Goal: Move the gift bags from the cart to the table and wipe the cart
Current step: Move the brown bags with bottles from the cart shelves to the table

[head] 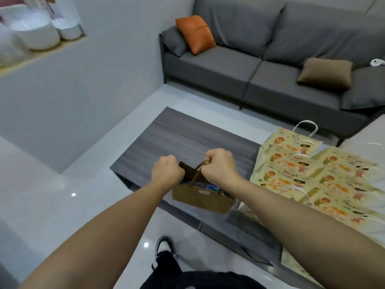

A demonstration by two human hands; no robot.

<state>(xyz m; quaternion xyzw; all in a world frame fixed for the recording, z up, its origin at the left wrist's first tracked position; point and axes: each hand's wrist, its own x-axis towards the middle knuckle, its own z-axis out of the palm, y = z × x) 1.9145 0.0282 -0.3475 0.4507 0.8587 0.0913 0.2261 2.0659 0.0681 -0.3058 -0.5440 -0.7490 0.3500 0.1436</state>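
Both fists closed: left hand [167, 172] & right hand [221, 166] grip the brown bag [203, 198] by its top. Set it down slow on the table [187, 138] (near the yellow bags [308, 170]), flat, w/ nothing tipping.

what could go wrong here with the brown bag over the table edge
The brown paper bag hangs by its handles from the left hand and right hand at the near edge of the dark table; set down there, it might tip off. Placed further right, it could crumple the yellow gift bags.
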